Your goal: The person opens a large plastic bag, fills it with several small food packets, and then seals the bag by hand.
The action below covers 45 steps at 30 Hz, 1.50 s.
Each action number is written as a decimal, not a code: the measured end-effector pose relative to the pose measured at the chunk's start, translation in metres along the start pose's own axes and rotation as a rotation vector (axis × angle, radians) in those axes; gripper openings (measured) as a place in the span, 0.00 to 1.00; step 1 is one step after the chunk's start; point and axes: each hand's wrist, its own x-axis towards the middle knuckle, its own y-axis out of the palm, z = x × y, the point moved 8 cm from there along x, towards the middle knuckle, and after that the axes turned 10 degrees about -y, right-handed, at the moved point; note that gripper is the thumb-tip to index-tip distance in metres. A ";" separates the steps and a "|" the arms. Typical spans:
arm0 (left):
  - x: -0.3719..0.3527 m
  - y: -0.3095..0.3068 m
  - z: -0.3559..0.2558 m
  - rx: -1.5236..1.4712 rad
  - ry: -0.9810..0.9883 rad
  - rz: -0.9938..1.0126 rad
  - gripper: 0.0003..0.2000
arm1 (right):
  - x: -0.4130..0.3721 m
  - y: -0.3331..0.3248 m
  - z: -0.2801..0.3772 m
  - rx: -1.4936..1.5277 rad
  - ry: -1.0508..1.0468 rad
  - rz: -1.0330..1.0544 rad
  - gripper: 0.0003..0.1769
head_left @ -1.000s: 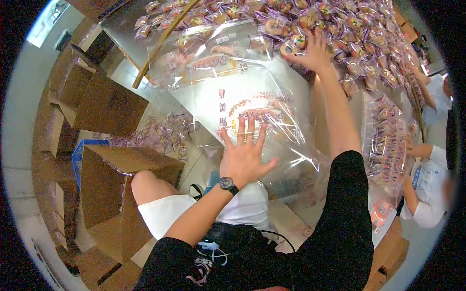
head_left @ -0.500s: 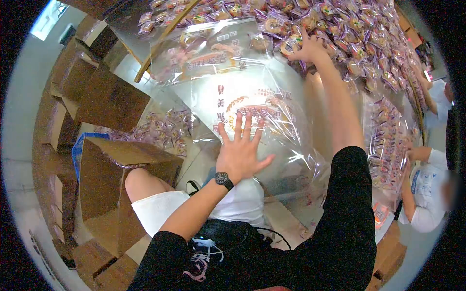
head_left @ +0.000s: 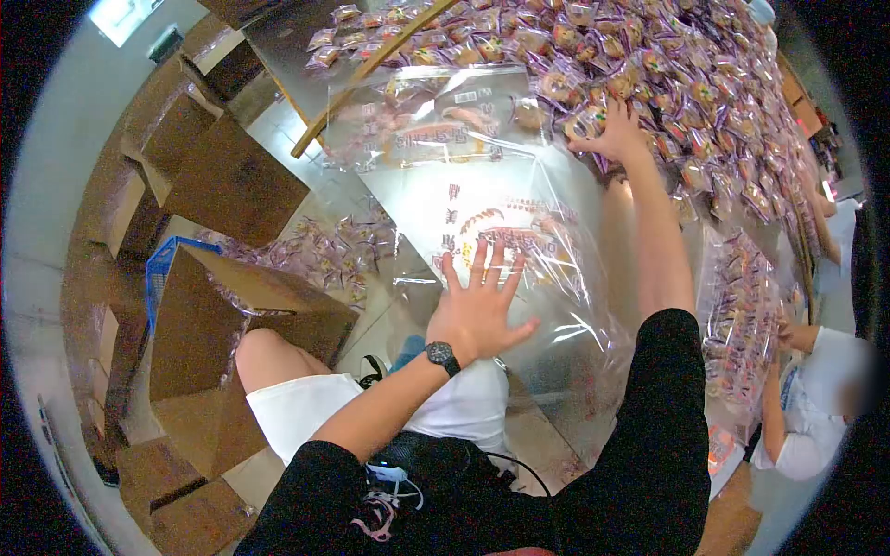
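My left hand [head_left: 477, 310], with a dark watch on the wrist, lies flat with fingers spread on a large clear plastic bag [head_left: 565, 287] printed with red characters. The bag stretches across the middle of the view, and its printed upper part [head_left: 426, 120] rests toward the wooden edge strip. At the bag's far right side, my right hand [head_left: 619, 141] reaches onto a heap of individually wrapped snacks [head_left: 705, 102] in purple-edged clear wrappers. Its thumb and fingers are apart, with the fingertips right at the nearest packets.
Open cardboard boxes [head_left: 232, 176] stack along the left. A brown carton [head_left: 260, 287] and blue crate [head_left: 159, 278] stand beside my knee, near more wrapped snacks [head_left: 324, 255]. On the right, a person [head_left: 807, 398] in white handles a filled bag of packets [head_left: 742, 315].
The whole view has shifted, with things appearing slightly lower and farther right. My left hand stays spread on the bag; my right hand stays at the heap, its fingers slightly more bent.
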 end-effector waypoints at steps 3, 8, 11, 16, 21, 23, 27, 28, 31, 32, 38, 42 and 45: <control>0.000 0.001 0.000 -0.001 -0.003 0.005 0.49 | 0.008 0.008 -0.012 0.217 -0.040 0.037 0.82; -0.001 -0.001 0.000 0.003 -0.005 0.007 0.49 | 0.012 0.009 -0.011 0.083 0.051 0.139 0.81; -0.002 -0.001 -0.001 0.000 -0.004 0.002 0.49 | 0.013 0.012 -0.011 0.093 0.055 0.248 0.80; -0.001 -0.002 0.000 0.004 -0.004 -0.006 0.49 | 0.001 0.010 0.001 0.082 0.068 0.173 0.80; -0.001 -0.001 0.000 0.001 0.000 0.013 0.49 | -0.005 -0.003 0.029 -0.089 -0.064 0.273 0.62; -0.003 -0.001 0.002 -0.010 -0.002 0.017 0.49 | -0.005 -0.007 0.034 -0.056 -0.056 0.200 0.50; -0.005 -0.002 0.000 -0.044 -0.012 0.029 0.49 | -0.008 0.002 0.015 -0.048 -0.095 0.138 0.42; -0.003 -0.004 0.001 -0.055 -0.014 0.026 0.49 | -0.008 -0.004 0.013 -0.049 -0.105 0.119 0.40; -0.003 -0.005 0.003 -0.075 0.022 0.055 0.47 | -0.034 -0.035 0.011 -0.017 -0.090 0.031 0.36; -0.001 0.000 0.005 -0.206 0.047 -0.076 0.45 | -0.044 -0.051 0.009 0.010 -0.056 0.016 0.35; -0.004 -0.039 -0.004 -0.414 0.000 -0.226 0.28 | -0.099 -0.111 -0.067 0.053 0.020 -0.263 0.36; -0.016 -0.039 -0.022 -0.273 0.131 -0.263 0.19 | -0.141 -0.152 -0.076 0.161 0.005 -0.337 0.39; -0.023 -0.021 -0.038 -0.226 0.213 -0.108 0.18 | -0.168 -0.175 -0.073 0.232 0.030 -0.460 0.40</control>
